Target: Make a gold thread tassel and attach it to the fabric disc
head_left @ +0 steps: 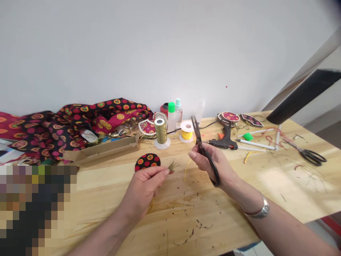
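Note:
Between the thumb and finger of my left hand is a small bunch of olive-gold threads, its frayed ends pointing right. My right hand is wrapped round black-handled scissors, whose blades point up and look nearly closed, apart from the threads. A yellow cord hangs or lies just left of the right hand. Behind my left hand lies a round patterned fabric piece, partly covered by it. Something yellow shows below my left palm, mostly hidden.
A gold thread spool, a yellow cord spool and bottles stand by the wall. A glue gun lies behind my right hand. Other scissors rest at right. A cardboard box and patterned cloth fill the left. Dark scraps litter the front.

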